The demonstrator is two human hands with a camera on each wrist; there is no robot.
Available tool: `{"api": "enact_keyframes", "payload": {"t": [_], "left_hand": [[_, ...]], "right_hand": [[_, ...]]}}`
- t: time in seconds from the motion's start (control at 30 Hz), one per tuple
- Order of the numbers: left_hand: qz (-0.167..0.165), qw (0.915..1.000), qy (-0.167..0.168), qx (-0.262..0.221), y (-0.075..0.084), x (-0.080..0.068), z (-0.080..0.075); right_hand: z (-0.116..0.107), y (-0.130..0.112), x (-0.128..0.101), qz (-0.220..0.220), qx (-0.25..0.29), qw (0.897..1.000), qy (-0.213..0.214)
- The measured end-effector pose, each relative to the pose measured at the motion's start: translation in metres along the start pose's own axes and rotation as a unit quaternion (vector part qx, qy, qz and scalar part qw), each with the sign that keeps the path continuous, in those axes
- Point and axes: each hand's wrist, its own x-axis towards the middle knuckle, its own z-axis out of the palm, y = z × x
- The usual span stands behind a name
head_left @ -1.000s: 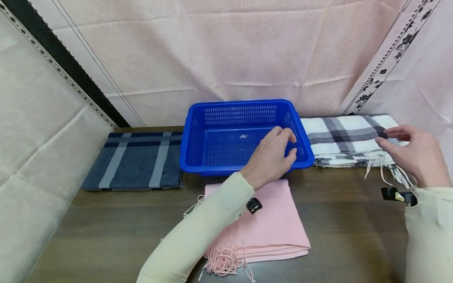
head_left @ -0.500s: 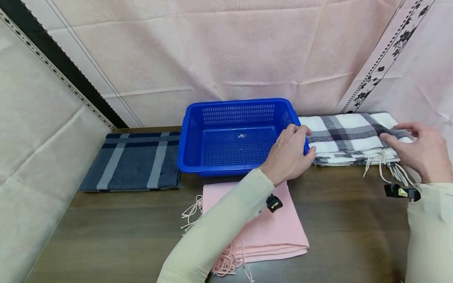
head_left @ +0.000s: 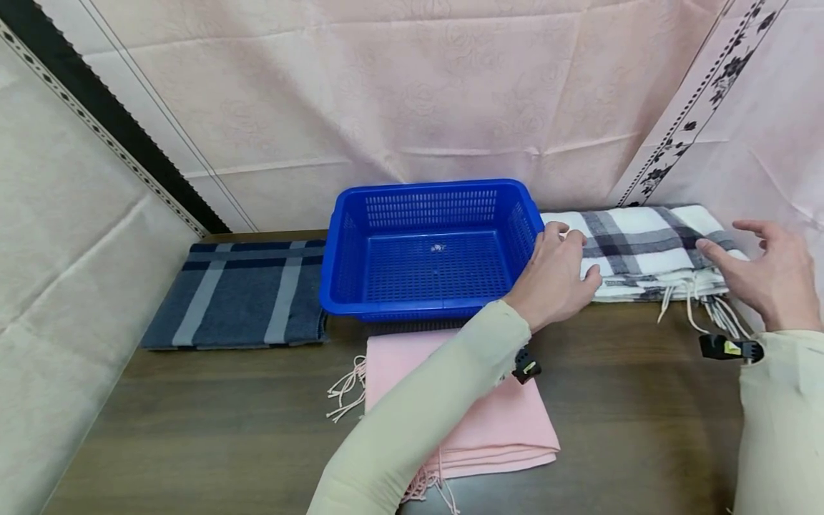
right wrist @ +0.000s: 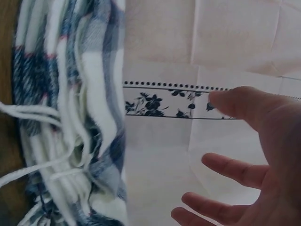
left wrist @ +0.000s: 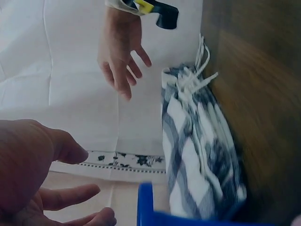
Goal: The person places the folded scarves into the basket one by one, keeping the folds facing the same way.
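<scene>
A folded white and grey plaid scarf [head_left: 634, 243] with white fringe lies at the back right. My left hand [head_left: 555, 277] hovers over its left end beside the blue basket, fingers loosely bent and holding nothing. Past the scarf's fringed right end is my right hand [head_left: 772, 277], thumb and fingers spread apart. In the right wrist view, a gap shows between the right hand [right wrist: 249, 165] and the scarf's stacked folds [right wrist: 70, 113]. The left wrist view shows the left hand [left wrist: 42, 174] with its thumb and fingers apart, above the scarf [left wrist: 197, 155].
A blue plastic basket [head_left: 395, 308] stands at the back centre, left of the plaid scarf. Further left lies a folded dark blue striped scarf [head_left: 254, 300]. A folded pink fringed scarf [head_left: 498, 436] lies in front, partly under my left forearm. Pale cloth [head_left: 450, 93] hangs behind.
My left hand has moved right, from over the basket across its right rim to the plaid scarf's left end. The right hand has shifted slightly right. The scarves and basket lie as before.
</scene>
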Motion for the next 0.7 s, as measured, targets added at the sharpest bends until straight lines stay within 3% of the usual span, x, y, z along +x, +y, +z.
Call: {"api": "enact_keyframes", "payload": {"t": [0.17, 0.5, 0.7], "left_hand": [[-0.017, 0.9997, 0.017, -0.005, 0.01, 0.005, 0.011], [-0.025, 0.9961, -0.012, 0.084, 0.027, 0.01, 0.038], [-0.02, 0.9925, 0.0, 0.121, 0.037, 0.013, 0.052]], "right_hand": [[0.001, 0.01, 0.005, 0.006, 0.03, 1.0, -0.003], [0.006, 0.025, 0.013, 0.008, 0.043, 0.999, -0.022], [0.008, 0.032, 0.015, 0.015, 0.035, 0.999, -0.038]]}}
